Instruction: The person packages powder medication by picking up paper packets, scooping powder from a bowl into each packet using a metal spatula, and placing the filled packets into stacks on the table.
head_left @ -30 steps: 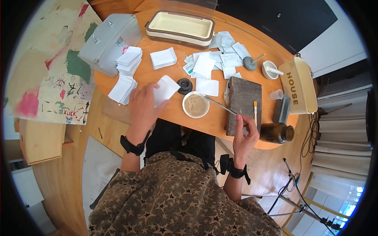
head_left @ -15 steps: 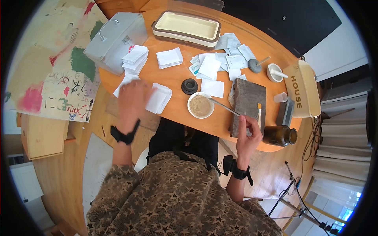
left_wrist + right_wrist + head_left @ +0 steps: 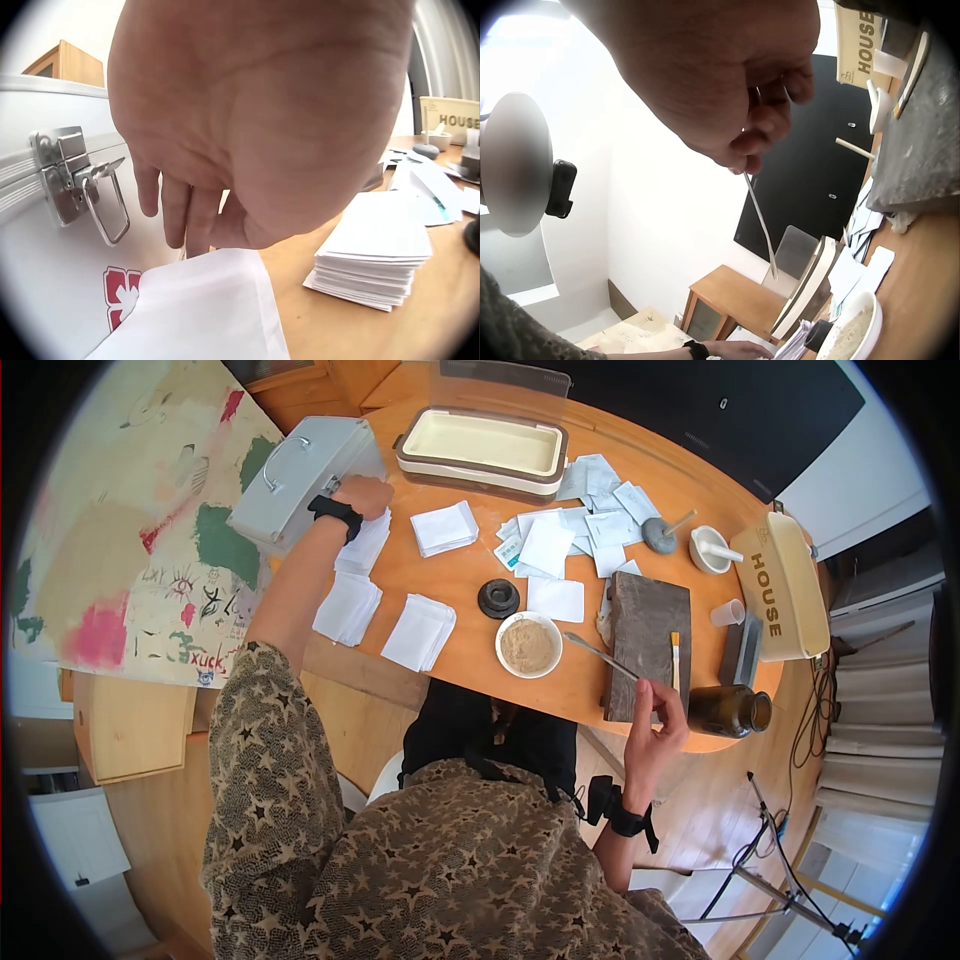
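Observation:
My left hand [image 3: 364, 496] reaches to the white paper packets [image 3: 362, 546] beside the metal case. In the left wrist view its fingers point down at the far edge of the top packet [image 3: 210, 300], fingertips partly hidden; I cannot tell whether they pinch it. My right hand [image 3: 655, 728] pinches the handle of a thin metal spatula [image 3: 600, 652], whose flattened tip is near the rim of a white bowl [image 3: 556, 660]. Beige powder [image 3: 526, 646] fills much of the bowl. Two more packet stacks [image 3: 347, 608] [image 3: 420, 632] lie along the table's front left.
The latched metal case [image 3: 300, 470] stands left, a cream tray [image 3: 480, 468] at the back. A black ring-shaped piece [image 3: 499, 598] sits behind the bowl. Rightward are a dark slab [image 3: 640, 620] with a brush [image 3: 675, 660], a brown bottle [image 3: 735, 710] and a mortar [image 3: 710, 550].
My left hand has let go of a packet stack at the table's front and moved back and left to the packets beside the case. The right hand still holds the spatula near the bowl.

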A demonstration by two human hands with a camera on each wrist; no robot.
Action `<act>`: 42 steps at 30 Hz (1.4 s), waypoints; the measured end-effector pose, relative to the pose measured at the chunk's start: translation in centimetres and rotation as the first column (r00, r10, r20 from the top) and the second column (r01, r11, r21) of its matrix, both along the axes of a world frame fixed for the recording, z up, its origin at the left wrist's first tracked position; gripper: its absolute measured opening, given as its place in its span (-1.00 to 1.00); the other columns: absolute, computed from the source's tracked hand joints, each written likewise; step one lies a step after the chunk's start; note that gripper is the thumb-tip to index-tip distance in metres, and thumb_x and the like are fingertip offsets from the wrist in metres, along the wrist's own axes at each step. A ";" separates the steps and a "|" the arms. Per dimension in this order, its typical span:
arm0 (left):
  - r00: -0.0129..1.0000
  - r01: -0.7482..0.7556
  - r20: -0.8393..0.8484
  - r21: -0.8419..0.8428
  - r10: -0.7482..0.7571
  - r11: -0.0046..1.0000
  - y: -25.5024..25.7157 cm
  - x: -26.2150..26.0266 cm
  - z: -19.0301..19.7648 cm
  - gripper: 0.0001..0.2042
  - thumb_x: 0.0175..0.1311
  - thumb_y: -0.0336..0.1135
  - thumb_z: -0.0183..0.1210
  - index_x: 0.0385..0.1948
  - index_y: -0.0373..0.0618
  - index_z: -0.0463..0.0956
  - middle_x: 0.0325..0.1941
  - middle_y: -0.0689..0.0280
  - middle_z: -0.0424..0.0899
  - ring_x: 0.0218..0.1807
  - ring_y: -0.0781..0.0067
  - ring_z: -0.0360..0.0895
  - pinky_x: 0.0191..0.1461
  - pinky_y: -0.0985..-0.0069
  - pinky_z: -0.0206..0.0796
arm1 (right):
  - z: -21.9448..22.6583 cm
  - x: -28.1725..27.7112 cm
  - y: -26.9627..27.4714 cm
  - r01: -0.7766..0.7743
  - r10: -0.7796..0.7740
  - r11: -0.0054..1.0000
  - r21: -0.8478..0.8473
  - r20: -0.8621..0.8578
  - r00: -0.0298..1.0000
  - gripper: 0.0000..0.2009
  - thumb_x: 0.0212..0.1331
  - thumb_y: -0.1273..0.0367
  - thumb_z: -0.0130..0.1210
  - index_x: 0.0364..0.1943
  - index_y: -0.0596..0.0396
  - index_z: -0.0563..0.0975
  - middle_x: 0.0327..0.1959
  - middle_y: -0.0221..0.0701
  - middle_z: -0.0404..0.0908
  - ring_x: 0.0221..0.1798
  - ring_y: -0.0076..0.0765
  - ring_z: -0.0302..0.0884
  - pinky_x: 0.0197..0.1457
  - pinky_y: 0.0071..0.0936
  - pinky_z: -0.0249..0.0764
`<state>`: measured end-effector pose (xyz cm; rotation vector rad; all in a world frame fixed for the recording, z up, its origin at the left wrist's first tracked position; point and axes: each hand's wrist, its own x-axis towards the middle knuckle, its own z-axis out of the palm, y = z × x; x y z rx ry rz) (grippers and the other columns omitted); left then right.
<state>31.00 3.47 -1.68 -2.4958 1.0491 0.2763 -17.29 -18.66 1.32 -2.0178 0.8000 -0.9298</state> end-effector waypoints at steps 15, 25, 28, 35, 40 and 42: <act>0.987 0.158 -0.010 -0.003 -0.158 0.987 2.8 -2.0 1.4 -0.66 0.34 -0.15 -0.02 -0.18 -0.16 0.68 -0.21 -0.01 0.75 -0.01 -0.04 0.66 0.47 0.09 0.18 | 0.1 0.9 0.2 -0.034 0.034 0.999 0.019 -0.018 0.999 -0.86 0.34 0.43 0.26 -0.30 0.26 0.65 -0.56 -0.46 0.54 -0.48 -0.63 0.34 -0.39 -0.56 0.28; 0.986 0.069 -0.153 -0.004 -0.068 0.998 0.2 -2.9 1.6 -0.57 0.28 -0.05 0.09 0.02 -0.18 0.59 0.09 -0.01 0.66 0.24 0.06 0.53 0.55 0.12 0.06 | 0.7 0.5 0.8 -0.023 0.024 0.999 0.030 -0.034 0.999 -0.86 0.34 0.41 0.26 -0.29 0.25 0.65 -0.55 -0.44 0.57 -0.49 -0.60 0.38 -0.39 -0.54 0.30; 0.964 0.228 -0.140 -0.003 -0.226 0.974 0.5 -1.4 1.1 -0.37 0.00 0.14 0.35 -0.02 -0.23 0.60 0.06 -0.02 0.69 0.15 0.02 0.59 0.42 0.24 0.19 | 0.2 0.2 0.5 -0.003 0.003 1.000 0.008 -0.060 0.998 -0.85 0.34 0.40 0.26 -0.29 0.24 0.65 -0.56 -0.44 0.57 -0.50 -0.59 0.38 -0.41 -0.54 0.30; 0.977 0.180 -0.163 0.288 -0.138 0.940 0.4 -0.3 0.6 0.36 -0.71 0.11 0.67 0.46 -0.09 0.19 0.30 -0.05 0.50 0.42 -0.02 0.37 0.56 0.29 0.05 | 0.5 0.5 1.0 -0.012 0.013 1.000 0.018 -0.043 0.999 -0.85 0.35 0.40 0.25 -0.28 0.24 0.65 -0.56 -0.44 0.58 -0.51 -0.61 0.40 -0.42 -0.55 0.30; 0.977 0.213 -0.076 0.303 -0.199 0.929 4.1 1.2 -3.4 0.57 -0.90 -0.02 0.72 0.55 0.03 -0.05 0.38 -0.06 0.43 0.45 -0.06 0.31 0.59 0.29 -0.02 | 0.2 0.7 0.9 -0.027 0.028 0.999 0.030 -0.039 0.999 -0.86 0.35 0.41 0.25 -0.28 0.24 0.65 -0.55 -0.45 0.58 -0.50 -0.62 0.42 -0.42 -0.57 0.30; 0.973 0.229 -0.044 0.310 -0.227 0.923 4.6 0.9 -3.7 0.66 -0.97 -0.07 0.74 0.59 0.08 -0.14 0.41 -0.06 0.40 0.47 -0.08 0.29 0.61 0.29 -0.04 | 0.2 0.8 0.9 -0.032 0.034 0.999 0.027 -0.041 0.999 -0.86 0.35 0.41 0.25 -0.28 0.24 0.66 -0.55 -0.44 0.59 -0.50 -0.62 0.42 -0.42 -0.57 0.31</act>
